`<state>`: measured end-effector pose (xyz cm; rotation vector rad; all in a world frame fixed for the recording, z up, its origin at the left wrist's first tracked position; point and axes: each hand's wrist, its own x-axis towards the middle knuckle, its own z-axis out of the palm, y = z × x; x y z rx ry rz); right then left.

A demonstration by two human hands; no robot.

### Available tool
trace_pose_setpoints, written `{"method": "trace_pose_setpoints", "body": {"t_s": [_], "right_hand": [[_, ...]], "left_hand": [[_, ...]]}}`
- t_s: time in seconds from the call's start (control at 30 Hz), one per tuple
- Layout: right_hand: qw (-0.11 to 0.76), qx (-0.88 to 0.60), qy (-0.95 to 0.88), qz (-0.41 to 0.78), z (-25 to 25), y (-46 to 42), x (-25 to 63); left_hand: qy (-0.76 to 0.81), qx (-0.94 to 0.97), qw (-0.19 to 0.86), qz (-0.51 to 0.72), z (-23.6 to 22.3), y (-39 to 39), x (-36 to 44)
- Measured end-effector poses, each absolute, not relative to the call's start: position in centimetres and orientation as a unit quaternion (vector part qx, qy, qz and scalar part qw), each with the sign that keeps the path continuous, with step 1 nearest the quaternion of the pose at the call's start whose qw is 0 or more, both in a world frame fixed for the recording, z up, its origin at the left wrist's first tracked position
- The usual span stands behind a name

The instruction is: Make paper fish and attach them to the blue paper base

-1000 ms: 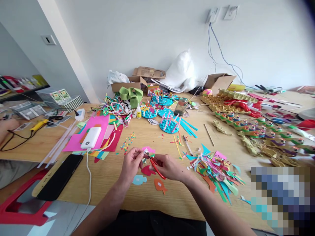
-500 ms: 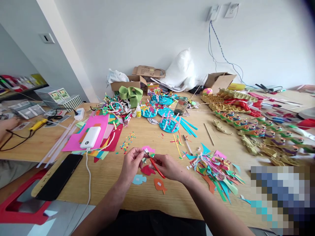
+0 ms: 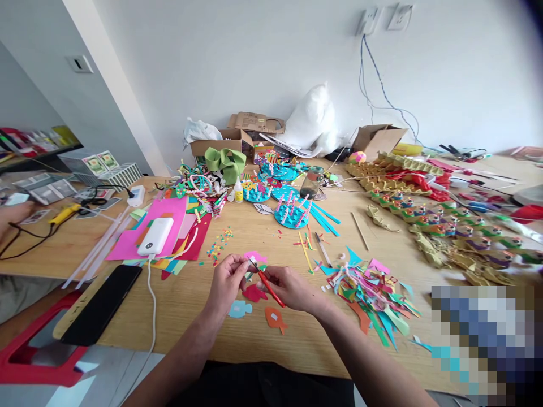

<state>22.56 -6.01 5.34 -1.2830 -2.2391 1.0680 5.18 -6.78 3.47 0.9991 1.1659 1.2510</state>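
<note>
My right hand (image 3: 292, 289) grips small red-handled scissors (image 3: 268, 286), blades pointing up-left toward my left hand. My left hand (image 3: 227, 280) pinches a small scrap of paper (image 3: 251, 261) at the scissor tips. Both hands hover just above the wooden table (image 3: 237, 333) near its front edge. Under them lie foam fish cut-outs: a red one (image 3: 254, 293), a light blue one (image 3: 240, 308) and an orange one (image 3: 275, 320). A pink piece (image 3: 255, 257) lies just beyond the hands.
A heap of coloured foam offcuts (image 3: 373, 294) lies to the right. A black phone (image 3: 102, 305), white power bank (image 3: 156, 237) and pink sheets (image 3: 148, 232) lie left. Blue discs, glue bottle (image 3: 239, 192), boxes and egg-carton crafts (image 3: 424, 220) fill the back. Another person's hand (image 3: 12, 215) is far left.
My hands stay nearly still, working at the scrap with the scissors. The view has barely shifted. The other person's hand at far left now holds something white.
</note>
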Motion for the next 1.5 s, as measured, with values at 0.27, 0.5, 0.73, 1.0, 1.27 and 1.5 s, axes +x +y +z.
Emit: {"method": "trace_pose_setpoints", "body": {"t_s": [0.27, 0.5, 0.73, 1.0, 1.27, 1.5], "right_hand": [[0.176, -0.468, -0.788, 0.359, 5.3, -6.1, 22.6], [0.12, -0.498, -0.824, 0.243, 5.6, -6.1, 22.8], [0.027, -0.522, -0.85, 0.063, 6.7, -5.7, 23.2], [0.015, -0.435, -0.899, -0.053, 7.3, -6.0, 22.8], [0.019, -0.388, -0.919, -0.071, 7.1, -6.5, 22.1], [-0.051, -0.414, -0.909, -0.02, 6.6, -6.3, 22.1]], "left_hand": [[0.492, 0.425, 0.547, 0.527, 3.4, -6.8, 5.1], [0.5, 0.435, 0.54, 0.519, 3.4, -7.0, 5.0], [0.516, 0.418, 0.518, 0.54, 3.0, -7.1, 4.1], [0.529, 0.443, 0.473, 0.548, 3.3, -5.8, 3.4], [0.528, 0.439, 0.521, 0.507, 3.4, -5.3, 3.7], [0.521, 0.419, 0.489, 0.559, 2.7, -5.0, 3.8]]}}
